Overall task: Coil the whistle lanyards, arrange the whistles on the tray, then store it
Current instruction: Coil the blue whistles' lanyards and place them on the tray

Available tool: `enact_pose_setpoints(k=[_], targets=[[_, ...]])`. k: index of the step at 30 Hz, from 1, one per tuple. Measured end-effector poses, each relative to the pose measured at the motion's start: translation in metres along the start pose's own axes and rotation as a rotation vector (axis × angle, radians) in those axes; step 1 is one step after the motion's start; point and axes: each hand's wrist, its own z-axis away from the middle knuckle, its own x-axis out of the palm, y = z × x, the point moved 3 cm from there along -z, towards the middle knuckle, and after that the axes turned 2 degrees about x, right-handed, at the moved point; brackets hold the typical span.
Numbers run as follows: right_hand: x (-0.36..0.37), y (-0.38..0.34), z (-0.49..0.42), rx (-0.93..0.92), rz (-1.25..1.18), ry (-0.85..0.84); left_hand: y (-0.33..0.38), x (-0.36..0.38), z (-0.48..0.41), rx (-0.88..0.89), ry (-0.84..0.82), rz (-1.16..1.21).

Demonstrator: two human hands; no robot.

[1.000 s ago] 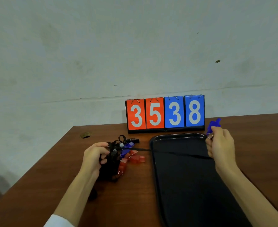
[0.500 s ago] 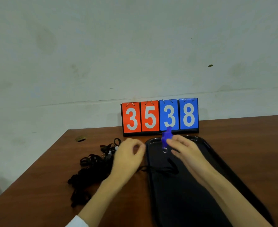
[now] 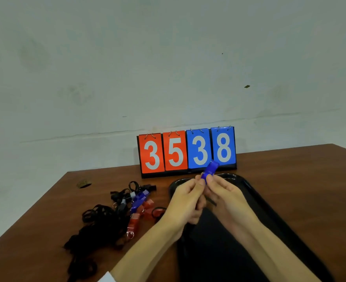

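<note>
Both hands meet above the far end of the black tray (image 3: 274, 216). My right hand (image 3: 223, 194) pinches a blue whistle (image 3: 209, 171) that sticks up past my fingertips. My left hand (image 3: 186, 198) is curled against it and grips the whistle's black lanyard (image 3: 211, 201), of which only a short piece shows between the hands. To the left on the table lies a pile of red, blue and black whistles (image 3: 139, 202) tangled in black lanyards (image 3: 99, 224).
A flip scoreboard (image 3: 186, 152) reading 3538 stands at the back of the brown table (image 3: 290, 171), just behind the tray. A small hole (image 3: 84, 183) marks the table's far left corner. A pale wall rises behind.
My left hand left the whistle pile and came right to meet my right hand over the tray. The right hand brought the blue whistle leftward. The stretched lanyard is now gathered between the hands.
</note>
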Motion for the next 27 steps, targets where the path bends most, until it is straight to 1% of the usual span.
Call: enact_pose_setpoints(k=[3,4,5,7,9,11,12,14,16,19,21,23,27], targets=[[-0.012,-0.012,-0.002,-0.067,-0.117,0.117,0.000,-0.011,0.001,-0.108,-0.128,-0.145],[-0.016,-0.017,-0.002,-0.094,-0.080,0.172,0.002,-0.018,0.001,-0.125,-0.155,-0.213],[-0.020,-0.021,-0.003,-0.111,0.026,0.224,0.006,-0.027,0.001,-0.124,-0.162,-0.278],[-0.023,-0.020,-0.007,-0.102,0.327,0.281,0.017,-0.044,0.001,-0.086,-0.140,-0.428],[-0.018,-0.014,-0.009,-0.087,0.634,0.256,0.029,-0.056,0.002,-0.002,-0.105,-0.622],[-0.013,-0.008,-0.009,-0.108,0.911,0.173,0.040,-0.062,0.003,0.110,-0.104,-0.756],[-0.010,-0.006,-0.008,-0.107,1.001,0.105,0.044,-0.063,0.005,0.155,-0.117,-0.783],[-0.004,-0.004,-0.005,-0.107,1.100,-0.058,0.051,-0.065,0.008,0.225,-0.133,-0.822],[0.001,-0.007,-0.001,-0.110,1.086,-0.167,0.055,-0.068,0.009,0.285,-0.109,-0.847],[0.007,-0.014,0.005,-0.037,0.899,-0.260,0.055,-0.071,0.008,0.323,-0.073,-0.784],[0.011,-0.016,0.010,0.023,0.811,-0.326,0.051,-0.071,0.006,0.274,-0.086,-0.695],[0.013,-0.018,0.013,0.020,0.735,-0.359,0.043,-0.070,0.006,0.194,-0.133,-0.574],[0.012,-0.023,0.014,-0.046,0.608,-0.311,0.027,-0.059,0.005,0.071,-0.255,-0.266]])
